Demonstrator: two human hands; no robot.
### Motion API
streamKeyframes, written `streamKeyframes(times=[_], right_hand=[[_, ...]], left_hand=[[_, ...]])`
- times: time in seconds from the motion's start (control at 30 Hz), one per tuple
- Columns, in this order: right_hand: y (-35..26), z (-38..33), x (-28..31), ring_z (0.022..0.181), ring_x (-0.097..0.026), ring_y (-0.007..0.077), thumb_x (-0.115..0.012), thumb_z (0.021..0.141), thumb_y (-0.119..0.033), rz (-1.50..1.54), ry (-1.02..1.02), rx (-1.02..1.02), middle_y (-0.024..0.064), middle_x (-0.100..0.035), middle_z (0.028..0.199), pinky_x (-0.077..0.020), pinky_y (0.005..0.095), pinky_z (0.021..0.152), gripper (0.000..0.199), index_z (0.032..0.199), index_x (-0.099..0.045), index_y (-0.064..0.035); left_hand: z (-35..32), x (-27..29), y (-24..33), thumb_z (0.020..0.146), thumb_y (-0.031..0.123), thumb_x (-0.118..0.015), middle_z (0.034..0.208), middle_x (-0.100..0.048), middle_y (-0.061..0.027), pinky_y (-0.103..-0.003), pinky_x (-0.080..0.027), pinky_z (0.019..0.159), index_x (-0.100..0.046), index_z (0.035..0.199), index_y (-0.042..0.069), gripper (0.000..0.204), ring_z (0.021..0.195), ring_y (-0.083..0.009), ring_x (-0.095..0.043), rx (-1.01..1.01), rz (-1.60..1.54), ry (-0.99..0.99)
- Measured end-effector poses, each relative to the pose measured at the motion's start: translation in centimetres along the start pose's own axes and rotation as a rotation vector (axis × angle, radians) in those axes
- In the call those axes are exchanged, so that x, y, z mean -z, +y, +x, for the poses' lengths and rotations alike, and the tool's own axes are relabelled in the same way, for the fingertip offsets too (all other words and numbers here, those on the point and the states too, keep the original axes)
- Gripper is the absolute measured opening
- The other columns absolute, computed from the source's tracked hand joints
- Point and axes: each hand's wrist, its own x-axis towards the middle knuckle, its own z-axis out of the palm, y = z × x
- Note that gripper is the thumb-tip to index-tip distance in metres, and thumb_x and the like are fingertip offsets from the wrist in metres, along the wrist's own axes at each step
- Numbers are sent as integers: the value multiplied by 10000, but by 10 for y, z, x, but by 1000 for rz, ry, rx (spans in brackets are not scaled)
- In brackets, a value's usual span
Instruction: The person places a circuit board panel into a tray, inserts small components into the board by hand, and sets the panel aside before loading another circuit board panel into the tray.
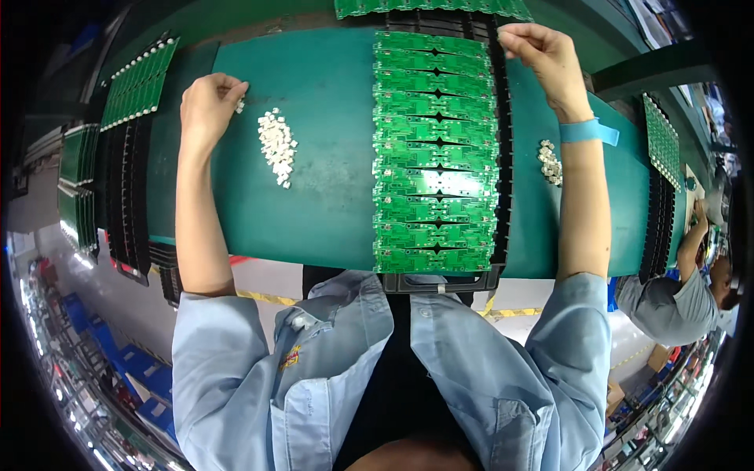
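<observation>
Head view: green mat (326,149), circuit boards (402,161) right of centre. Left hand (207,108) clamped on white piece (239,104); right hand (546,61) fingertips together, contents unclear. Floor (269,276) near, yellow-striped.

Circuit boards (402,149): hard and smooth to your eye, glossy enough to throw a white glare back at you;
White pieces (276,145): plastic by their look, pale, too small for you to judge their finish;
Bench mat (330,173): smooth, rubber-like, mostly matt under your arms;
Black rack (503,157): plastic-looking, its edge ribbed;
Wristband (580,131): yours looks flat and matt, cloth or plastic unclear;
Jacket (224,353): your matt woven cloth, creased
</observation>
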Motion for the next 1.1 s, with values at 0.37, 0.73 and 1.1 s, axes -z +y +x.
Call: streamKeyframes(times=[0.37,0.73,1.1], right_hand=[[19,5,-9,604,-541,83,-598,800,-70,-297,23,174,25,-661,755,-436,211,563,153,911,-659,15],[0,0,-14,601,-544,97,-569,840,-66,-621,10,241,43,-669,794,-434,216,551,143,926,-652,13],[-8,-3,8,587,-572,169,-615,797,-108,-620,173,307,62,-667,766,-451,264,558,144,899,-666,-21]], left_hand=[[9,-2,-3,750,43,-586,650,-603,-73,-286,-446,581,-637,812,-35,111,569,-180,-547,-56,31,-35],[5,-7,2,754,-7,-558,694,-612,-82,-289,-449,581,-631,828,-39,109,587,-175,-551,-133,80,34],[3,-2,25,800,-12,-589,784,-611,-58,-211,-447,619,-626,862,-52,83,648,-128,-540,-199,-353,36]])
